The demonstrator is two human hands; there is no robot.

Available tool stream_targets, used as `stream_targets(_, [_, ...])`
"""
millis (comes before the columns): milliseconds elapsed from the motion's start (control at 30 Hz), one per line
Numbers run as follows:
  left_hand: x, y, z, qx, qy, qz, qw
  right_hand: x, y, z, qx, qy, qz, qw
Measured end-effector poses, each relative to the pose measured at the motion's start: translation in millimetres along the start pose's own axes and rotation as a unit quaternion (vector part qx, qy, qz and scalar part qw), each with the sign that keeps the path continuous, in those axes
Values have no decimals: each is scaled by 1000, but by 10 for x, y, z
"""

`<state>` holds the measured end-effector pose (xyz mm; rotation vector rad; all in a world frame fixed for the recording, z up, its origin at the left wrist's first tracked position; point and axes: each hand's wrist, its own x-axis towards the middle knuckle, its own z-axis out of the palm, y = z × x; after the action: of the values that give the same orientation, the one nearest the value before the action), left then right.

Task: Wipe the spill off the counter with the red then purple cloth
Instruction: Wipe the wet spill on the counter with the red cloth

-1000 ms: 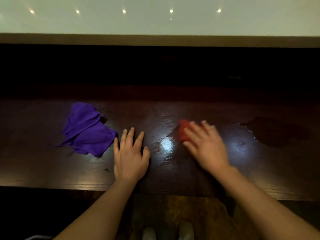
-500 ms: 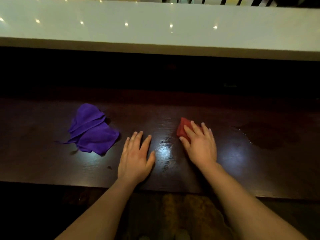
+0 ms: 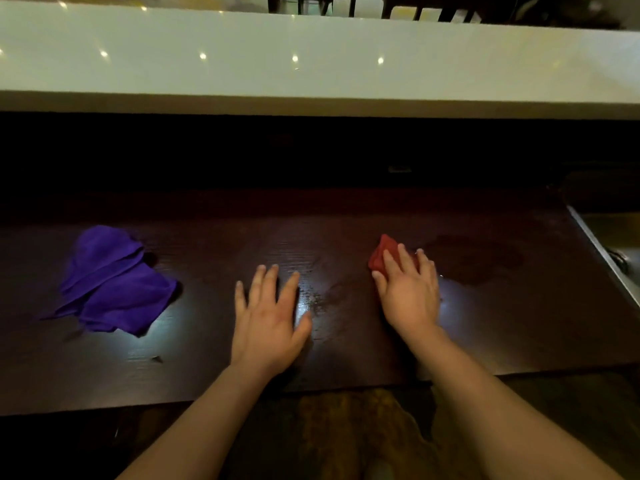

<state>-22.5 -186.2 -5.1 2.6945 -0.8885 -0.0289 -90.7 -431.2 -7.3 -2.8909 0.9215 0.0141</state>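
A small red cloth [image 3: 380,255] lies on the dark wooden counter [image 3: 502,327], mostly covered by my right hand [image 3: 408,292], which presses flat on it. A dark wet spill [image 3: 474,261] spreads just right of that hand. Streaks of wetness [image 3: 322,299] shine between the hands. My left hand [image 3: 268,323] rests flat on the counter with fingers spread, holding nothing. A crumpled purple cloth [image 3: 110,282] lies at the left, apart from both hands.
A raised white ledge [image 3: 311,64] runs along the back above a dark recess. A metal sink edge [image 3: 602,251] shows at the far right. The counter's front edge is close to my forearms, with patterned floor below.
My right hand has slid the red cloth to the right, closer to the dark spill. The view has tilted up. The left hand stays flat in place.
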Motion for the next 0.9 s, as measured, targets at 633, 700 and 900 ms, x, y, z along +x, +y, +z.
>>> stream_targets(633, [318,963,518,56,-45,-54,996,-138,1690,-185,-34,62,-40,997])
stream_targets(700, [310,958,525,60,-39,-54,996,88,1577,-206,-14,60,24,998])
stream_targets(900, [310,977,506,59,-23,-54,997,-337,810,2,25,51,-177,982])
